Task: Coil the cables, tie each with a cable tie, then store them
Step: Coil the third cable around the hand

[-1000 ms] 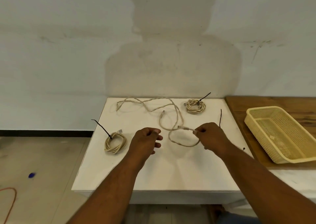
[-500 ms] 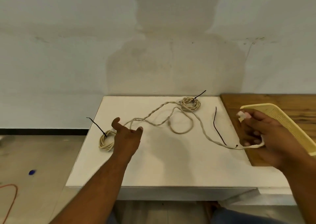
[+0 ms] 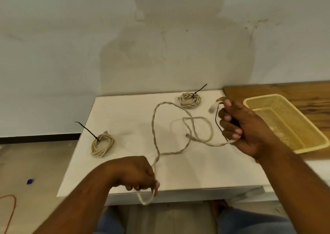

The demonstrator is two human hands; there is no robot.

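left hand (image 3: pixel 135 175) at the white table's (image 3: pixel 125 109) front edge, fingers (image 3: pixel 141 187) curled tight round a loop of the loose cable (image 3: pixel 155 132), right hand (image 3: pixel 244 126) over the table's right side, fingers (image 3: pixel 230 125) wrapped round its plug end, rest sprawling mid-table, tied coil (image 3: pixel 189 100) at the back, second coil (image 3: pixel 102 145) on the left

The table (image 3: pixel 178 173) is showing a smooth, matt white top. The cable (image 3: pixel 153 126) is looking like twisted, matt cream cord, as are the 2 coils (image 3: pixel 102 144) (image 3: pixel 189 99). Their ties (image 3: pixel 86 130) are reading as thin black plastic. The basket (image 3: pixel 303 150) is showing perforated yellow plastic, sitting on grained brown wood (image 3: pixel 285 92).
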